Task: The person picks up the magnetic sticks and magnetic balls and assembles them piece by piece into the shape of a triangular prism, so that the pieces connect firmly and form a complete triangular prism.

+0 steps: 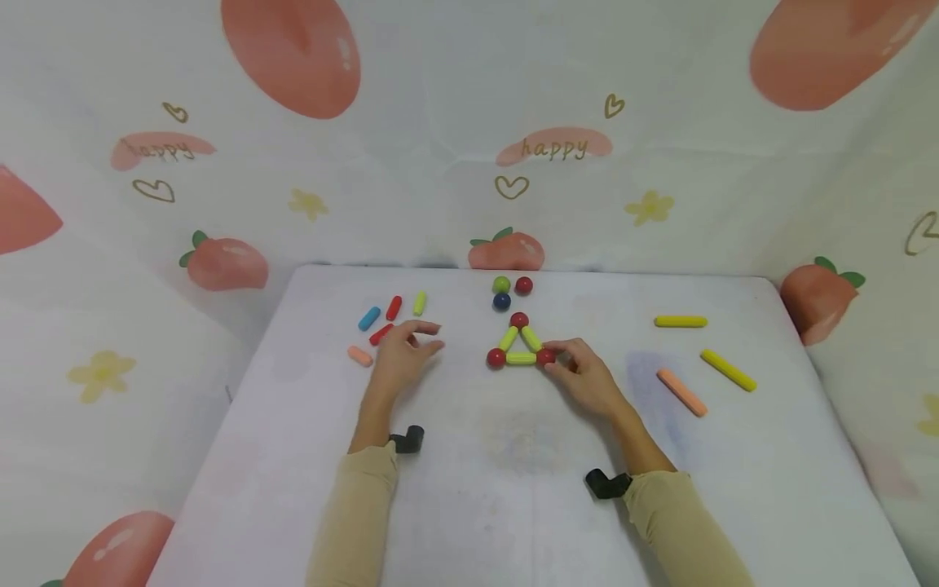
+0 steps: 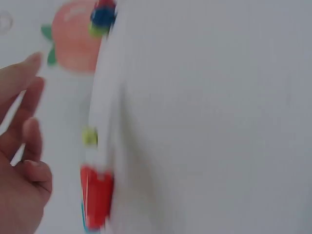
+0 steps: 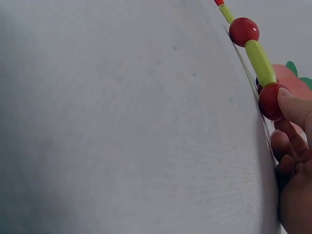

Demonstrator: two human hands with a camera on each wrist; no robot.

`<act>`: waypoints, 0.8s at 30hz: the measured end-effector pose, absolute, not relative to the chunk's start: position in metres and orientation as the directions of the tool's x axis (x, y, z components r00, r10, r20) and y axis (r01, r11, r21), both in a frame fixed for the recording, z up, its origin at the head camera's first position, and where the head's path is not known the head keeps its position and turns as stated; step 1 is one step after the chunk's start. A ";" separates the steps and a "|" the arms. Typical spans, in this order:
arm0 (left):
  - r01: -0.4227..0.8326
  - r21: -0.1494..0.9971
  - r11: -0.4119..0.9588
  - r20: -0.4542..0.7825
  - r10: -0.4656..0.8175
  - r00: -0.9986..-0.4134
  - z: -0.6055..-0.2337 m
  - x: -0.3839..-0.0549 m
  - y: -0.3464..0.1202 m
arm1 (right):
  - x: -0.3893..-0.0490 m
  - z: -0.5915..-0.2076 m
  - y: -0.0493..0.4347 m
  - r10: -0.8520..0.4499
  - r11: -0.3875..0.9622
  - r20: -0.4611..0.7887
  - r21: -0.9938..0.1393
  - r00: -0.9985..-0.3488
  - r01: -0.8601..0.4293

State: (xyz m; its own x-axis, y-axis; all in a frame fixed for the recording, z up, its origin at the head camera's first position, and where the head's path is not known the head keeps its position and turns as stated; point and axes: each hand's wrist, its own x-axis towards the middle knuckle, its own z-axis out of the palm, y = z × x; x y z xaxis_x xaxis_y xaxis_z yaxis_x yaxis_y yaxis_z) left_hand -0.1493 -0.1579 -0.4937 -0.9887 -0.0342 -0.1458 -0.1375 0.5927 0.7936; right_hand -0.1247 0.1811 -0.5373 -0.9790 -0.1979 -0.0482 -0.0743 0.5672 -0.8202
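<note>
A triangle of lime-green rods (image 1: 522,359) with a red ball at each corner lies flat mid-table. My right hand (image 1: 584,377) pinches the red ball (image 3: 271,101) at its right corner, the thumb on the near side. Another red ball (image 1: 496,358) forms the left corner, and a third red ball (image 1: 519,320) the far one. My left hand (image 1: 402,356) hovers left of the triangle, fingers loosely curved with nothing between them. Close by its knuckles lies a red rod (image 1: 381,334), partly covered in the head view.
Short rods lie at the left: blue (image 1: 369,319), red (image 1: 394,307), lime-green (image 1: 420,303) and peach (image 1: 360,355). Behind the triangle are green (image 1: 501,284), dark blue (image 1: 502,302) and red (image 1: 524,285) balls. Longer yellow (image 1: 681,322) and peach (image 1: 682,392) rods lie right.
</note>
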 end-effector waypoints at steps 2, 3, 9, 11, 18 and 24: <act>-0.153 0.782 0.605 -0.124 -0.090 -0.988 -0.492 -0.150 -0.181 | -0.125 -0.537 0.181 -0.193 0.576 -0.056 -0.815 -0.980 -0.067; -0.170 0.769 0.616 -0.130 -0.109 -0.985 -0.492 -0.149 -0.192 | -0.125 -0.537 0.181 -0.191 0.575 -0.059 -0.816 -0.980 -0.063; -0.227 0.651 0.725 -0.205 -0.120 -0.971 -0.501 -0.146 -0.230 | -0.126 -0.538 0.181 -0.200 0.565 -0.058 -0.823 -0.978 -0.067; -0.210 0.629 0.749 -0.202 -0.104 -0.974 -0.503 -0.147 -0.232 | -0.126 -0.537 0.182 -0.201 0.562 -0.052 -0.824 -0.978 -0.072; -0.103 0.533 0.840 -0.194 0.003 -0.981 -0.505 -0.152 -0.229 | -0.126 -0.537 0.179 -0.194 0.559 -0.045 -0.826 -0.980 -0.073; -0.046 0.603 0.796 -0.168 0.070 -0.983 -0.499 -0.152 -0.211 | -0.126 -0.537 0.181 -0.183 0.570 -0.050 -0.819 -0.982 -0.065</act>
State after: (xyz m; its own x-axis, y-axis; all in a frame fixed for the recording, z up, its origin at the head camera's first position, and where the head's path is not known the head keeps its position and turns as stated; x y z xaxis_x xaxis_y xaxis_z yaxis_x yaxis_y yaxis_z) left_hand -0.1518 -0.2108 -0.4990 -0.9832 0.0702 -0.1683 -0.0463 0.7964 0.6029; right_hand -0.1255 0.1807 -0.5369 -0.9819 -0.1827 -0.0496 -0.0647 0.5701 -0.8191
